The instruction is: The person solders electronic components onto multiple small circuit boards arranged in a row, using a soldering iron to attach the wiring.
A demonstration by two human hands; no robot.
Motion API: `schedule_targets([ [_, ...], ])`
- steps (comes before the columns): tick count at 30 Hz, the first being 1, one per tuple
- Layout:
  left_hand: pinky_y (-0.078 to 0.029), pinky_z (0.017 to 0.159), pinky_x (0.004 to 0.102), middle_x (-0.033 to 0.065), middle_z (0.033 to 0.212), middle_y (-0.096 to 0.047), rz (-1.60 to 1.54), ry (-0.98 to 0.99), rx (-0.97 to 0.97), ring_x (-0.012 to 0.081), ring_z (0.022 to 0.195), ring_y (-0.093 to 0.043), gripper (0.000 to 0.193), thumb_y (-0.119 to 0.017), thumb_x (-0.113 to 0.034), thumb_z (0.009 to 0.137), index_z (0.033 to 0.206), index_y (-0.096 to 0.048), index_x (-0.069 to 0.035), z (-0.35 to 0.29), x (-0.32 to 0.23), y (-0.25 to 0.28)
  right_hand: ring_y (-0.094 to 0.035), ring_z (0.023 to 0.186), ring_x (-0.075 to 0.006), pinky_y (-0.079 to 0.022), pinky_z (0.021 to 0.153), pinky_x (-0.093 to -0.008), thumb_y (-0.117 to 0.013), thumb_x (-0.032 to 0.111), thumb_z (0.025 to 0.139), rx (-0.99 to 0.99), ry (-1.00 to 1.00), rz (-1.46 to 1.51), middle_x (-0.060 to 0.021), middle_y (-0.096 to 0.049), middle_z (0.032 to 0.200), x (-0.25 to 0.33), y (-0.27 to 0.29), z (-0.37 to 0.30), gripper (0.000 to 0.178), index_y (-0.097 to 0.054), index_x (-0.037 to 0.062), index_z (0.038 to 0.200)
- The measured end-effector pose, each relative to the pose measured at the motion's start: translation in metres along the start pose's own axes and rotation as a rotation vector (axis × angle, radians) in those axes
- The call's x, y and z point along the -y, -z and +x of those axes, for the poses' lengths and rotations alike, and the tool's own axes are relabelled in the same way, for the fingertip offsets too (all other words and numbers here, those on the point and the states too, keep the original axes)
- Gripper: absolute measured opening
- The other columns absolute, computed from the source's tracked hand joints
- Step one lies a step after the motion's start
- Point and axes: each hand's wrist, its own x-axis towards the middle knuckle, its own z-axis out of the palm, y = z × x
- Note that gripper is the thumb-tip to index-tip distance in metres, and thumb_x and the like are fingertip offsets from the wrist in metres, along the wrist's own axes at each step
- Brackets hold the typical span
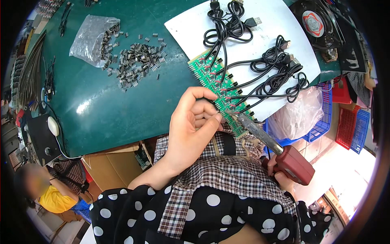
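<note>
A long green circuit board lies slantwise along the lower left edge of a white sheet, and its near end shows in front of the checked apron. Short red wires sit on the board, where the black cables join it.

The left hand is at the left edge of the board, half closed: the index finger is bent, the other fingers curl inward, and the thumb reaches toward the board. The index fingertip is at the board's edge, but I cannot tell if the hand pinches something there. The right hand is closed around the dark red handle of a soldering iron; the handle hides part of its fingers. The metal barrel points to the board, and its tip is over the near half; I cannot tell whether it touches.

The cables are bundled in loops on the sheet. To the left, on the green table, a pile of small dark components lies beside a clear plastic bag. At right are a black fan and 1 blue basket with clear plastic inside.
</note>
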Motion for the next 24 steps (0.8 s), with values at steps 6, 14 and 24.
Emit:
schedule_targets([
  [6, -0.049, 0.064, 0.0229, 0.0039, 0.076, -0.053, 0.019, -0.027, 0.014, 0.01, 0.071, -0.055, 0.029, -0.049, 0.006, 0.082, 0.107, -0.038, -0.003, 0.0, 0.002, 0.001, -0.059, 0.073, -0.0278, -0.048, 0.062, -0.0345, -0.067, 0.013, 0.053, -0.001, 0.144, -0.286, -0.0098, -0.061, 0.084, -0.025, 0.004, -0.01, 0.028, -0.063, 0.0081, 0.08],
  [14, -0.049, 0.065, 0.0227, 0.0034, 0.077, -0.052, 0.021, -0.027, 0.021, 0.0095, 0.072, -0.055, 0.029, -0.049, 0.006, 0.082, 0.107, -0.038, -0.003, 0.0, 0.003, -0.001, -0.059, 0.085, -0.0286, -0.048, 0.071, -0.0371, -0.069, 0.016, 0.057, -0.011, 0.106, -0.326, -0.0112, -0.062, 0.092, -0.043, 0.01, -0.024, 0.03, -0.065, 0.0065, 0.085],
  [24, -0.041, 0.056, 0.0201, 0.0029, 0.073, -0.055, 0.313, -0.197, -0.216, 0.0059, 0.061, -0.05, 0.033, -0.053, 0.004, 0.078, 0.109, -0.042, -0.003, -0.003, -0.008, 0.011, -0.06, 0.07, -0.0227, -0.048, 0.06, -0.0302, -0.071, 0.017, 0.061, -0.068, 0.117, -0.339, -0.0097, -0.062, 0.086, -0.028, 0.009, -0.013, 0.032, -0.061, 0.0039, 0.088],
])
